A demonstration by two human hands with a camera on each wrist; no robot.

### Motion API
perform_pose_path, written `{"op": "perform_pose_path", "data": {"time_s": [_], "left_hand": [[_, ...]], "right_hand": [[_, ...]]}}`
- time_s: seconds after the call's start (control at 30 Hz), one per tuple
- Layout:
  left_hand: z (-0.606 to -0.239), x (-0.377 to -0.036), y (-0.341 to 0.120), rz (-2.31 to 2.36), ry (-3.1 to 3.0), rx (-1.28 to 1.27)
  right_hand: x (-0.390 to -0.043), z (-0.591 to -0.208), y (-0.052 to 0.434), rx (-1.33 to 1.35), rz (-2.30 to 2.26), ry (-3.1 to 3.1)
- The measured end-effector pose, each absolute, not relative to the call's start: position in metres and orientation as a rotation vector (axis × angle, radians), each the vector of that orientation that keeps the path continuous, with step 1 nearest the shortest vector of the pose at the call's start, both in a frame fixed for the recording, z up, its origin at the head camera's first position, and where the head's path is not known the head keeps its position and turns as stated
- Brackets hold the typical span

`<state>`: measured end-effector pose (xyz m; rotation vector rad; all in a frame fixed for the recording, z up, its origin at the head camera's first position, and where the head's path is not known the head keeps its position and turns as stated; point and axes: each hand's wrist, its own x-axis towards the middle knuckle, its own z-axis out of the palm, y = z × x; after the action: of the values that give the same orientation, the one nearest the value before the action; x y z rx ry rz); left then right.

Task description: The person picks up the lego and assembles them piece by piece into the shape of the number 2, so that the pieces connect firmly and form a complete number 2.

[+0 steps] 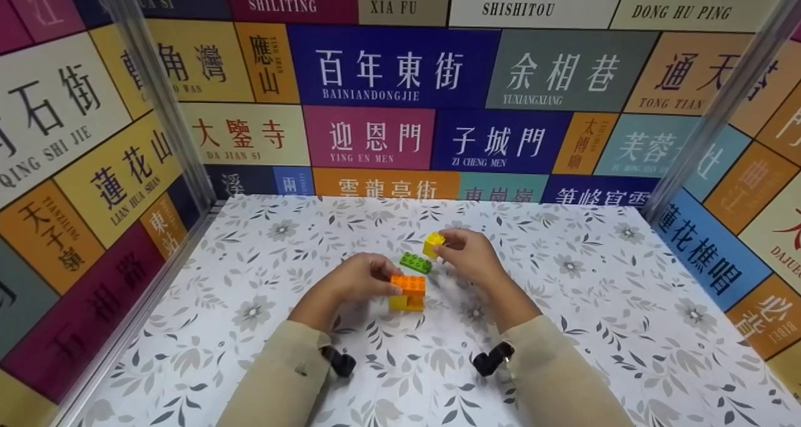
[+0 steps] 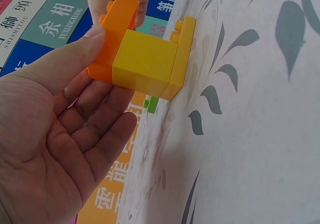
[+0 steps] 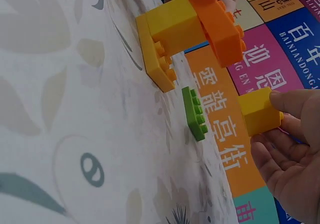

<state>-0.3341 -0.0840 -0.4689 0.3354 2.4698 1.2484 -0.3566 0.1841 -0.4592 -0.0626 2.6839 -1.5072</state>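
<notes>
Both hands work over the middle of the flower-patterned table [image 1: 263, 327]. Left hand [image 1: 360, 280] grips a small brick stack: its thumb and fingertips curl round the orange brick [image 1: 408, 283] on top. Below the orange brick sits a yellow block [image 1: 400, 302], and that stands on a thin yellow plate [image 2: 182, 54] which rests on the table, as the wrist views show. In the left wrist view the thumb lies along the orange brick while the other fingers [image 2: 95, 129] lie loosely bent under the stack, the palm facing the camera.

Right hand [image 1: 469, 255] pinches a small yellow brick [image 1: 432, 244] between thumb and fingertips and holds it clear of the table, at about 1 o'clock from the stack. In the right wrist view this brick [image 3: 259, 115] hangs beside the stack without touching it.

Green brick [image 1: 415, 262] lies flat on the table between the two hands, at about 12 o'clock from the stack, just beside it and apart from both hands.

Walls [image 1: 388, 70] of coloured panels with place names enclose the table at 9, 12 and 3 o'clock. Beige sleeves [image 1: 275, 377] cover both forearms, and a black strap fitting [image 1: 492, 358] sits at each wrist.
</notes>
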Motion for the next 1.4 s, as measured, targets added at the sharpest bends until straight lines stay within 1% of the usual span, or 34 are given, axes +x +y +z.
{"op": "perform_pose_path", "data": {"time_s": [0.47,0.73,1.07,1.2,1.4], "left_hand": [[-0.467,-0.333,-0.085,1.258,2.463,0.34],[-0.467,-0.334,-0.084,1.243,2.463,0.331],[-0.467,-0.334,-0.084,1.239,2.463,0.36],[-0.467,-0.334,-0.085,1.235,2.468,0.355],[-0.47,-0.334,-0.084,1.268,2.481,0.417]], "right_hand": [[-0.327,-0.434,0.183,-0.278,-1.503,2.712],[-0.323,-0.434,0.181,-0.319,-1.489,2.674],[-0.317,-0.435,0.182,-0.507,-1.441,2.586],[-0.315,-0.434,0.181,-0.545,-1.41,2.565],[-0.313,-0.436,0.18,-0.597,-1.395,2.531]]}}
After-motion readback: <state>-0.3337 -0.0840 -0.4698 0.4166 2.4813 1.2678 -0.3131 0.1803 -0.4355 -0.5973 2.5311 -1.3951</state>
